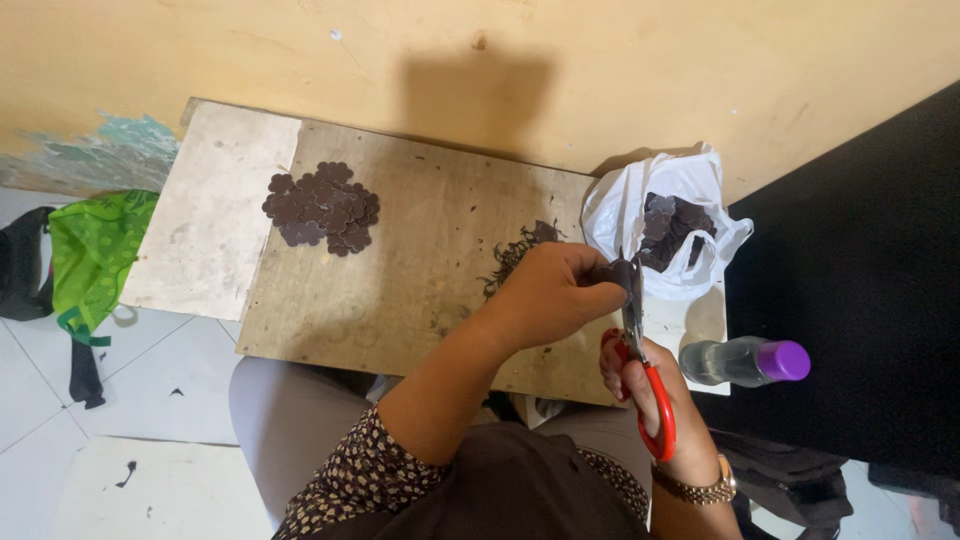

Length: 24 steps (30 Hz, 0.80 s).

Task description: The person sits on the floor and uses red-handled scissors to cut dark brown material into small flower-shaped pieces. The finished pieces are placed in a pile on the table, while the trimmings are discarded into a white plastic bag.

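My left hand (pixel 555 292) pinches a small dark brown flower-shaped piece (pixel 612 272) over the right side of a wooden board (pixel 400 270). My right hand (pixel 645 385) grips red-handled scissors (pixel 640 370), whose blades point up and meet the piece. A pile of dark brown flower-shaped cutouts (pixel 322 208) lies on the board's far left. Thin dark trimmings (pixel 515 255) are scattered just beyond my left hand. A white plastic bag (pixel 665 225) at the right holds more dark pieces.
A clear bottle with a purple cap (pixel 745 360) lies on its side at the right. Black fabric (pixel 870 300) covers the right side. A green cloth (pixel 95 250) and a black bag (pixel 22 265) lie on the white tiled floor at left. A yellow wall stands behind.
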Tool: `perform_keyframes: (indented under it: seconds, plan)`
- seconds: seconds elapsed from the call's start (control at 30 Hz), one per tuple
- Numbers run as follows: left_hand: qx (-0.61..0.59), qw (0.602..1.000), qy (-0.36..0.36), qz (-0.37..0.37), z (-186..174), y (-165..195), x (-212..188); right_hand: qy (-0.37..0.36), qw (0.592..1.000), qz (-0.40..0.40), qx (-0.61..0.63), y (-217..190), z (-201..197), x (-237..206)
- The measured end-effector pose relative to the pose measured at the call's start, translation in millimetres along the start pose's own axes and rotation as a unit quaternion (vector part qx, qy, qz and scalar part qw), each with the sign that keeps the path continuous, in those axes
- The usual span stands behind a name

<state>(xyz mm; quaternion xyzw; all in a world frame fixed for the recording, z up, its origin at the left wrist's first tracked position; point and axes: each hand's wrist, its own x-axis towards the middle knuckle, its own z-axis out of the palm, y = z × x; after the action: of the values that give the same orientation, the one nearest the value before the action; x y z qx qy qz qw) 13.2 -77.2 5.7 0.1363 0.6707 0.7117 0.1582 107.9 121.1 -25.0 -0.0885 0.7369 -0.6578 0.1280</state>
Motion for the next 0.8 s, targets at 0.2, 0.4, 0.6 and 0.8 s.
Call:
perform_keyframes:
  seconds: [0.2,0.4,0.6,0.8]
  plan:
    - [-0.004,1.0,-0.003,-0.025,-1,0,-1,-0.002,1.0,-0.01,-0.013,-6,5,1]
    - [0.017,1.0,0.001,0.013,2,-1,-2,-0.002,0.997,-0.058,-0.046,-13,10,3]
    - [-0.057,0.998,0.008,-0.008,6,-1,-3,-0.001,0.997,-0.076,-0.018,-4,11,8]
    - [-0.049,0.999,0.017,0.008,6,0,-4,0.009,0.997,-0.072,-0.014,2,10,8]
